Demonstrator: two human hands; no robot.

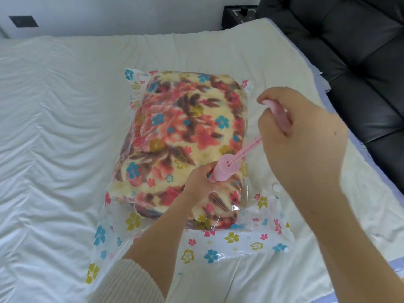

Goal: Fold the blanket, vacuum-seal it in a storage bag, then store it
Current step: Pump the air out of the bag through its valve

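1. Closest to me, my right hand (pixel 301 132) has its fingers curled tight round the pink pump handle (pixel 277 112), which is held high with the thin rod (pixel 247 149) drawn out.
2. One bed (pixel 54 127), under a soft white sheet. I expect it to give under any downward push.
3. One storage bag (pixel 229 241) lies flat in the middle of the bed. Its clear flowered film looks slick and easy to puncture, so I would lift it by the empty margins.
4. One blanket (pixel 185 127) sits folded inside the bag. It is soft and bulky and probably not heavy, and it looks puffy, so I judge there is air left to draw out.
5. One pump (pixel 223 169), light stiff plastic, stands on the bag's top. The valve beneath it is hidden.
6. My left hand (pixel 199 182) has its fingers wrapped round the base of the barrel, the best place to hold to keep it seated.
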